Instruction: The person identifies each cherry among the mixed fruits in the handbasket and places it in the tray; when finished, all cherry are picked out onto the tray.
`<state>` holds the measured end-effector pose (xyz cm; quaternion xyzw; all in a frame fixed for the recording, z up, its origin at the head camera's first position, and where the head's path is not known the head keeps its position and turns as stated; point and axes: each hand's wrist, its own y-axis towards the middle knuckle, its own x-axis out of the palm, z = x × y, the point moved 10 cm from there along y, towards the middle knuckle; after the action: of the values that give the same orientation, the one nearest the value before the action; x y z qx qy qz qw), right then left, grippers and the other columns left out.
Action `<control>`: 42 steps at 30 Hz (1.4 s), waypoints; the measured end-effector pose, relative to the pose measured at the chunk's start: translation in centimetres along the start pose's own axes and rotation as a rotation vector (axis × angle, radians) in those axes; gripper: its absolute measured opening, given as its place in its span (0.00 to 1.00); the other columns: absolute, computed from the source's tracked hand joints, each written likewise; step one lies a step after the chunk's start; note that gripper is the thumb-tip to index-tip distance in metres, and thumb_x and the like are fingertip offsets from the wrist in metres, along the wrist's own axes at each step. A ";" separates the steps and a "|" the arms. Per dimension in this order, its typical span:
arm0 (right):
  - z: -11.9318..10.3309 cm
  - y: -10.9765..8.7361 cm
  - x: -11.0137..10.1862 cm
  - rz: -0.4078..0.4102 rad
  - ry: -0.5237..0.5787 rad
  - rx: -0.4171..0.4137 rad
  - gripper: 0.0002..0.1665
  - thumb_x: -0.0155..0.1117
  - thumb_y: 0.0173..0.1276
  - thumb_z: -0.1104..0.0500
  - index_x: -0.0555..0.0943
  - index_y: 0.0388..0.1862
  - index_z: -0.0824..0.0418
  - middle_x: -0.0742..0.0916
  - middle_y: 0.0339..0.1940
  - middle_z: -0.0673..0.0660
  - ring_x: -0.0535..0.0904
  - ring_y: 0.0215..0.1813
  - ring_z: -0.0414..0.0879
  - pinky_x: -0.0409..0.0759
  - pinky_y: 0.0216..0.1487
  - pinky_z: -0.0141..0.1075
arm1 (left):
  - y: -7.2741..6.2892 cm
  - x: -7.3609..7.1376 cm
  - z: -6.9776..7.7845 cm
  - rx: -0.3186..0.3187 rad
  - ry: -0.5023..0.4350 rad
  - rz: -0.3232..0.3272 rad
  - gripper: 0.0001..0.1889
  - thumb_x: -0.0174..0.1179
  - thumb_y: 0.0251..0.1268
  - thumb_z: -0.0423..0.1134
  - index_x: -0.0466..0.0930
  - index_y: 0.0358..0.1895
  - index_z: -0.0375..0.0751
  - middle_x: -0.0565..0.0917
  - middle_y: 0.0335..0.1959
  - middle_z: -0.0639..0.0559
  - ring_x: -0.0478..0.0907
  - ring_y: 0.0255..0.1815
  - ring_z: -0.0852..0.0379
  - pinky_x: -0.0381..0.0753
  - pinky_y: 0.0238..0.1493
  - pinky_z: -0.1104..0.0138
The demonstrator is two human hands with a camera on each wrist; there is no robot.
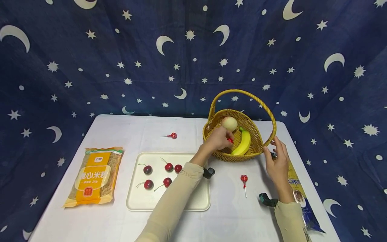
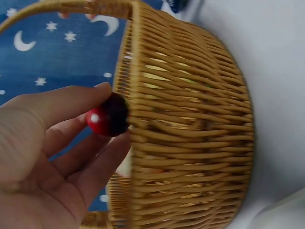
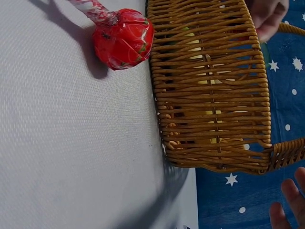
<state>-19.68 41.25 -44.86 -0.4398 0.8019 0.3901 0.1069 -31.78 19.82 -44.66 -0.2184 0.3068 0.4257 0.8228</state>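
A dark red cherry (image 2: 108,114) is pinched between the thumb and fingers of my left hand (image 1: 219,137), at the rim of a wicker basket (image 1: 260,141) with a tall arched handle. A banana (image 1: 243,143) and a pale peach (image 1: 229,123) lie in the basket. My right hand (image 1: 278,161) is by the base of the handle on the right side, its fingers (image 3: 291,193) fairly straight. Whether it touches the handle is hard to tell. More cherries (image 1: 148,184) with stems lie on a cream tray (image 1: 137,198), partly covered by my left forearm.
One red lollipop (image 1: 244,178) lies in front of the basket, another lollipop (image 1: 173,135) behind the tray. An orange noodle packet (image 1: 93,176) lies at the left. A yellow and blue packet (image 1: 302,198) sits at the right, partly behind my right arm. Starry cloth (image 1: 193,74) hangs behind the table.
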 end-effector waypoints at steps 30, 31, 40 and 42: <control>-0.5 0.1 0.1 0.003 0.012 0.019 0.37 0.66 0.77 0.66 0.70 0.82 0.55 0.81 0.69 0.67 0.71 0.67 0.23 0.69 0.64 0.16 | -14.3 -11.6 0.6 0.141 -0.055 0.500 0.09 0.73 0.63 0.30 0.90 0.46 0.40 0.90 0.42 0.48 0.87 0.40 0.54 0.88 0.44 0.60; -0.6 0.1 0.1 0.001 0.013 0.019 0.37 0.66 0.77 0.66 0.70 0.82 0.55 0.81 0.70 0.67 0.69 0.67 0.20 0.69 0.64 0.15 | -14.7 -11.7 0.5 0.139 -0.044 0.513 0.09 0.74 0.63 0.30 0.90 0.46 0.40 0.90 0.42 0.48 0.87 0.40 0.55 0.87 0.44 0.61; -0.2 -0.2 0.4 -0.017 -0.004 0.033 0.37 0.64 0.79 0.64 0.68 0.83 0.53 0.79 0.70 0.68 0.76 0.69 0.63 0.68 0.64 0.16 | -19.0 -12.9 -1.6 0.083 -0.069 0.586 0.11 0.75 0.60 0.28 0.90 0.44 0.44 0.91 0.43 0.51 0.90 0.42 0.56 0.90 0.50 0.58; -0.1 -0.3 0.3 -0.019 -0.012 0.040 0.37 0.64 0.79 0.64 0.68 0.83 0.53 0.79 0.70 0.68 0.76 0.69 0.65 0.68 0.64 0.16 | -20.0 -13.2 -2.1 0.063 -0.063 0.596 0.11 0.75 0.61 0.28 0.90 0.44 0.45 0.90 0.43 0.51 0.91 0.42 0.56 0.90 0.52 0.58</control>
<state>-19.64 40.88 -45.09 -0.4427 0.8047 0.3756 0.1242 -21.66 0.21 -35.09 -0.0798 0.3447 0.6453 0.6771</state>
